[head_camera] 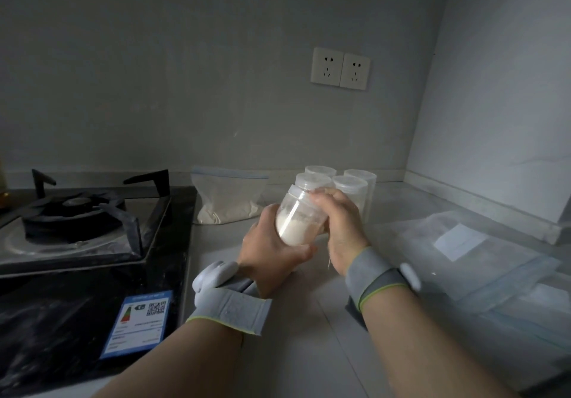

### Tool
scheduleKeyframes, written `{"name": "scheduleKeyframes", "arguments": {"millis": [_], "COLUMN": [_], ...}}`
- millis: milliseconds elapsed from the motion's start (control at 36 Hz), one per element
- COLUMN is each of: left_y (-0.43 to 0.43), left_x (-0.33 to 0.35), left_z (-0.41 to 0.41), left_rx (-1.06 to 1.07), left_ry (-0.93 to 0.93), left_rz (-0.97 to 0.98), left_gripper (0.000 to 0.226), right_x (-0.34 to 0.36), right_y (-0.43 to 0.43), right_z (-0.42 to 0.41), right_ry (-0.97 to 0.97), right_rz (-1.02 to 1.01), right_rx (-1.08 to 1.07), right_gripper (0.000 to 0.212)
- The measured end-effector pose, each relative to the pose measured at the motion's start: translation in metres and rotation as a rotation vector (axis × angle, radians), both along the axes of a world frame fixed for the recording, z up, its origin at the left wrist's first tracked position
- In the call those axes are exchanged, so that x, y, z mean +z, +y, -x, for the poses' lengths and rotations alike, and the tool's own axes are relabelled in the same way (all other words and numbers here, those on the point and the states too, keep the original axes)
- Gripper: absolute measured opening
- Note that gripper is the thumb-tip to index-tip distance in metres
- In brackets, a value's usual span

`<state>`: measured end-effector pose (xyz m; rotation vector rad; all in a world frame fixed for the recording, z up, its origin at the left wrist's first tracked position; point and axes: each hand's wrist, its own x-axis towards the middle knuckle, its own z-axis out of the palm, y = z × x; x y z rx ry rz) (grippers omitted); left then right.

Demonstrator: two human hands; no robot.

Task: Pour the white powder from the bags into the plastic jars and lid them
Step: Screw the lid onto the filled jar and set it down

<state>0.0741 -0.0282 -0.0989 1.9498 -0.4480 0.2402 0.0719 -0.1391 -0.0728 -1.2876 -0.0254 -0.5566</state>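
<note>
plastic jar (293, 209), part-filled with white powder (293, 229), held tilted above counter (278, 351), right of gas stove (80, 221). left hand (272, 252) wraps its base; right hand (336, 221) grips its neck. risk: if lid (298, 192) is unseated, tilt could spill powder.

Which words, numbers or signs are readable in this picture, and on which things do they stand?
Nothing can be read.
Blue sticker on the stove: QR code and coloured scale, print too blurred.
White label on the bags: blurred.
Jar: no text seen.
</note>
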Motion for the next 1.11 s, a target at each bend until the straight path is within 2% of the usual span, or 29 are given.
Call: {"name": "scheduleKeyframes", "arguments": {"millis": [83,194,306,444,556,694,806,944,1056,1111], "left_y": [-0.0008,-0.0004,0.0,0.0002,0.0005,0.0015,0.0009,0.0001,-0.0002,-0.0007], "left_x": [-0.0003,0.0011,0.0005,0.0011,0.0008,-0.0007,-0.0009,-0.0014,-0.0017,-0.0016], "left_z": [0.001,0.0012,0.0012,0.0008,0.0017,-0.0008,-0.0019,-0.0021,-0.0021,-0.0015], "left_rx": [-0.024,0.007,-0.015,-0.007,-0.021,-0.012,-0.023,-0.011,-0.023,-0.033], "left_ry": [-0.017,-0.002,-0.007,-0.004,-0.008,-0.014,-0.036,-0.024,-0.042,-0.052], "left_rz": [-0.027,-0.01,-0.012,-0.02,-0.011,-0.003,-0.03,-0.011,-0.028,-0.033], "left_gripper": [0.077,0.078,0.075,0.08,0.078,0.073,0.071,0.079,0.077,0.076], "right_x": [0.0007,0.0024,0.0,0.001,-0.0007,0.0017,-0.0007,0.0008,0.0,0.0001], "right_y": [-0.0005,0.0002,0.0006,0.0007,0.001,0.0022,0.0017,0.0018,0.0012,0.0004], "right_z": [0.0026,0.0029,0.0032,0.0033,0.0026,0.0036,0.0019,0.0027,0.0016,0.0018], "right_ry": [-0.002,0.012,0.01,0.033,0.014,0.028,0.006,0.02,0.006,0.01], "right_rz": [0.046,-0.063,0.096,-0.075,0.067,-0.031,0.093,-0.043,0.063,0.038], "right_rx": [-0.052,0.066,-0.046,0.053,-0.048,0.066,-0.051,0.07,-0.034,-0.019], "right_gripper": [0.024,0.016,0.033,0.018,0.031,0.023,0.034,0.024,0.034,0.033]}}
